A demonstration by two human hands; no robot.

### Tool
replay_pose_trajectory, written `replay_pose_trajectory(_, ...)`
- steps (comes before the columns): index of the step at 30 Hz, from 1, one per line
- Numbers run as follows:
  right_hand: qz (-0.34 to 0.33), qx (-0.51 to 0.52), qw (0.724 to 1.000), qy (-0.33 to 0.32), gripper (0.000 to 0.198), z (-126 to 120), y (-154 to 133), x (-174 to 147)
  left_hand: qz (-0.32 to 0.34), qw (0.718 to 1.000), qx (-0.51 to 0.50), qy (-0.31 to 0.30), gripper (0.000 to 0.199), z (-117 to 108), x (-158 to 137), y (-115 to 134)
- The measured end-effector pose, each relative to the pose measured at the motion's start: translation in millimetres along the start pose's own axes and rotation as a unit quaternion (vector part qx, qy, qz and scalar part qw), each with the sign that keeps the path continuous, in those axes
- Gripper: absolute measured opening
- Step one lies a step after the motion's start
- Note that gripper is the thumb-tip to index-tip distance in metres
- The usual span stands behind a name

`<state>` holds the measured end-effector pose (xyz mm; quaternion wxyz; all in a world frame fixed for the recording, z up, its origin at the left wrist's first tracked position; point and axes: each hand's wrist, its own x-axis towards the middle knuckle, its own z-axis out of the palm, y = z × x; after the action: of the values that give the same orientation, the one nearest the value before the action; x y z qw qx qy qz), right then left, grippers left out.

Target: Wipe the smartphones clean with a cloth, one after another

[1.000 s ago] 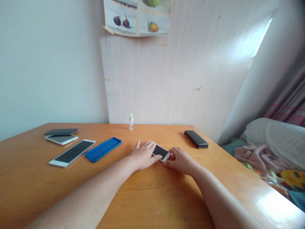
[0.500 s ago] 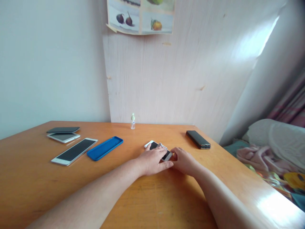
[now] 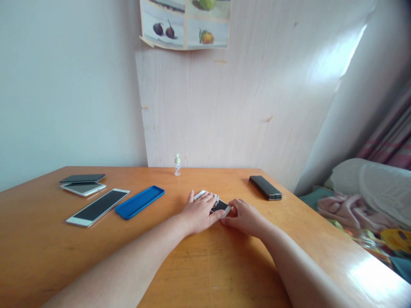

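Now my left hand [image 3: 199, 213] has slid left, baring more of the phone [image 3: 221, 207] at right. My right hand [image 3: 245, 217] pinches that end; left's grip unclear.

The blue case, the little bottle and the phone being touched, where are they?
Blue case [image 3: 140, 203]: head view, on its inner floor.
Little bottle [image 3: 177, 170]: head view, on its clear lower part.
Phone being touched [image 3: 221, 205]: head view, on its dark screen.

Pale daylight, seemingly from the right, glares off counter [image 3: 208, 273] and panel [image 3: 208, 107]; soft shadow pools under the right hand [image 3: 245, 217]; over there the bedding [image 3: 375, 184] looks stretched, blurry.
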<state>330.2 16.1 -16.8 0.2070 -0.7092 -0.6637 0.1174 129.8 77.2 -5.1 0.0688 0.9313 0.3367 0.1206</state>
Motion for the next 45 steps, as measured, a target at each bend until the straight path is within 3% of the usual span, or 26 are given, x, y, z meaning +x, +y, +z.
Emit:
replay_pose_trajectory(4,-0.018,-0.002,1.000,0.008,0.034,0.7,0.5,0.7,0.077,0.997,-0.003,-0.011,0.073,0.3,-5.1,16.3)
replay_pose_trajectory(6,-0.018,-0.001,1.000,0.006,0.034,0.6,0.7,0.9,0.081,0.997,0.004,-0.006,0.075,0.9,-4.2,16.1)
replay_pose_trajectory(13,0.002,-0.004,1.000,-0.004,0.047,-0.4,-0.1,-0.8,-0.077,0.996,0.043,0.000,0.083,4.8,4.8,-27.4)
replay_pose_trajectory(15,0.005,-0.005,1.000,-0.002,0.046,-0.5,-0.2,-1.2,-0.088,0.995,0.045,-0.001,0.083,3.8,4.7,-32.6)
replay_pose_trajectory(25,-0.021,0.003,1.000,0.005,0.040,2.4,3.4,0.6,0.103,0.994,0.003,-0.031,0.079,1.8,-5.2,20.7)
replay_pose_trajectory(33,-0.008,0.000,1.000,0.003,0.046,1.0,2.6,-0.7,-0.027,0.999,0.024,-0.008,0.080,2.1,-0.6,-7.2)
replay_pose_trajectory(40,-0.015,-0.003,1.000,0.001,0.036,3.2,4.2,2.6,0.118,0.992,0.010,-0.039,0.079,1.5,-8.0,23.6)
replay_pose_trajectory(42,-0.012,-0.006,1.000,-0.001,0.037,3.2,4.1,2.9,0.108,0.993,0.024,-0.033,0.081,2.4,-7.8,24.2)
replay_pose_trajectory(45,-0.009,-0.006,1.000,0.001,0.043,2.1,2.7,1.7,0.032,0.998,0.054,-0.018,0.088,1.7,-5.4,10.7)
